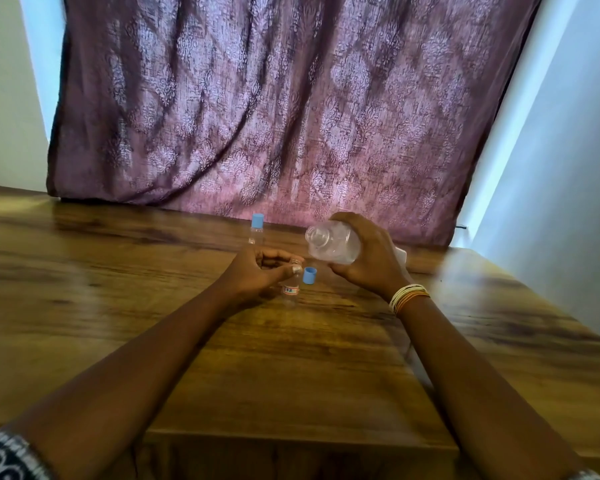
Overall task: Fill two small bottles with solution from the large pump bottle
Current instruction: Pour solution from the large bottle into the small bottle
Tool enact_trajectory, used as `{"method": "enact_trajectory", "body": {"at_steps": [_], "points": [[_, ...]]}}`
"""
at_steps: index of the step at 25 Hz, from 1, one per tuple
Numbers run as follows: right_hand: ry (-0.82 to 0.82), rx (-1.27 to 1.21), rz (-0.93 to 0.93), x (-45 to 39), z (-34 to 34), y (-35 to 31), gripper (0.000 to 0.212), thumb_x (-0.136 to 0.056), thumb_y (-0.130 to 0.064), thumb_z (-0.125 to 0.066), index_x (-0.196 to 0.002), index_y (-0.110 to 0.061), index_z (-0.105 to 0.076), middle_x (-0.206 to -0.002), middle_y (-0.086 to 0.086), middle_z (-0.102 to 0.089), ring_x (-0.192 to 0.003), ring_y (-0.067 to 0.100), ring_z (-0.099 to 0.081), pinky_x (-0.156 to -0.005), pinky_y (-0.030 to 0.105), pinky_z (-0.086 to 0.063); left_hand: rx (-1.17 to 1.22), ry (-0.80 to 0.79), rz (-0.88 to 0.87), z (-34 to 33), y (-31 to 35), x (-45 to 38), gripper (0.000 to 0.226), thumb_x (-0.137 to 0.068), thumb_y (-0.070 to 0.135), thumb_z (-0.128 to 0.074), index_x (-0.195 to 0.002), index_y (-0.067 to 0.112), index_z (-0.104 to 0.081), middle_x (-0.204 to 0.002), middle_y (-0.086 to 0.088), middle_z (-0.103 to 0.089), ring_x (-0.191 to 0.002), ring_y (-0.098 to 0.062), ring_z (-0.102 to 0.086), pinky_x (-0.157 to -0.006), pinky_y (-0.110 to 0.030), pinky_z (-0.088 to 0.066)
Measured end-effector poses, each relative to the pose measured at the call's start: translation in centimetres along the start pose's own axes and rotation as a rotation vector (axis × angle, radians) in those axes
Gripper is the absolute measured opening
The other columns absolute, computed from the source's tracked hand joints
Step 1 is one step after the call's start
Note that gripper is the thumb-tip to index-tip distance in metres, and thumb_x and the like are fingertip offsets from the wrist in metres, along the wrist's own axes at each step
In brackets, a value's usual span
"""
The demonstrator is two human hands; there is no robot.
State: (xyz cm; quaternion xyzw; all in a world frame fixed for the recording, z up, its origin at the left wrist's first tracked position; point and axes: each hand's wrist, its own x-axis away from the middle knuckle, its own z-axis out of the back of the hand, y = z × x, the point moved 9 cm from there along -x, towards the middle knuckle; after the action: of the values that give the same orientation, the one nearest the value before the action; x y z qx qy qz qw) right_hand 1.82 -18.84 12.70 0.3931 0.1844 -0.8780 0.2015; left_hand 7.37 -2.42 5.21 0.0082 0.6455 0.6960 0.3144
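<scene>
- Head view: the right hand [368,261] is wrapped around the large clear bottle [333,245], its pump already off, and holds it tipped on its side with the open neck pointing left and slightly down.
- The left hand [257,271] curls its fingers and thumb around the top of an uncapped small bottle [290,291], which stands on the wooden table [291,358] just below and left of the large bottle's mouth.
- A loose blue cap [309,275] lies on the table just beside that small bottle, between the two hands.
- A second small bottle [257,230], its blue cap on, stands farther back, apart from both hands.
- Judged step: pouring into the first small bottle is about to start; no stream shows yet, though the picture is soft.
- The next move calls for bringing the wide neck right over the narrow opening and tipping slowly, since the mouths differ greatly and spilling seems likely.
</scene>
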Motion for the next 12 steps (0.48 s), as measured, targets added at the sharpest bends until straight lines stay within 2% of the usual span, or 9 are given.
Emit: {"method": "enact_trajectory", "body": {"at_steps": [4, 6, 9, 12], "points": [[-0.06, 0.132, 0.077, 0.0, -1.4, -0.6, 0.058, -0.067, -0.042, -0.077, -0.119, -0.024, -0.057, -0.11, -0.005, -0.068, -0.097, 0.019, -0.064, -0.083, 0.05, -0.05, 0.015, 0.016, 0.014, 0.0, -0.2, -0.1, 0.022, -0.082, 0.009, -0.07, -0.103, 0.004, -0.072, -0.098, -0.011, -0.076, -0.092, -0.026, -0.073, -0.083, -0.044, -0.057], [-0.068, 0.161, 0.083, 0.0, -1.6, -0.6, 0.057, -0.068, -0.04, -0.077, -0.119, -0.025, -0.058, -0.11, -0.006, -0.068, -0.099, 0.019, -0.063, -0.084, 0.05, -0.048, 0.02, 0.023, 0.025, 0.1, -0.4, -0.2, 0.02, -0.082, 0.01, -0.071, -0.101, 0.004, -0.073, -0.095, -0.011, -0.077, -0.087, -0.025, -0.073, -0.077, -0.043, -0.058], [-0.075, 0.214, 0.096, 0.0, -1.8, -0.8, 0.054, -0.069, -0.038, -0.076, -0.118, -0.026, -0.058, -0.111, -0.007, -0.067, -0.102, 0.018, -0.062, -0.086, 0.048, -0.046, 0.005, 0.022, 0.02, 0.0, -0.2, -0.1, 0.015, -0.082, 0.01, -0.071, -0.097, 0.008, -0.074, -0.087, -0.003, -0.077, -0.077, -0.014, -0.073, -0.063, -0.028, -0.055], [-0.068, 0.272, 0.12, -0.1, -1.7, -1.0, 0.051, -0.071, -0.04, -0.073, -0.118, -0.027, -0.058, -0.113, -0.008, -0.066, -0.105, 0.018, -0.06, -0.087, 0.046, -0.042, 0.007, 0.028, 0.017, 0.1, -0.2, -0.1, 0.012, -0.082, 0.009, -0.071, -0.093, 0.012, -0.074, -0.085, 0.0, -0.077, -0.079, -0.013, -0.073, -0.072, -0.034, -0.058]]}}
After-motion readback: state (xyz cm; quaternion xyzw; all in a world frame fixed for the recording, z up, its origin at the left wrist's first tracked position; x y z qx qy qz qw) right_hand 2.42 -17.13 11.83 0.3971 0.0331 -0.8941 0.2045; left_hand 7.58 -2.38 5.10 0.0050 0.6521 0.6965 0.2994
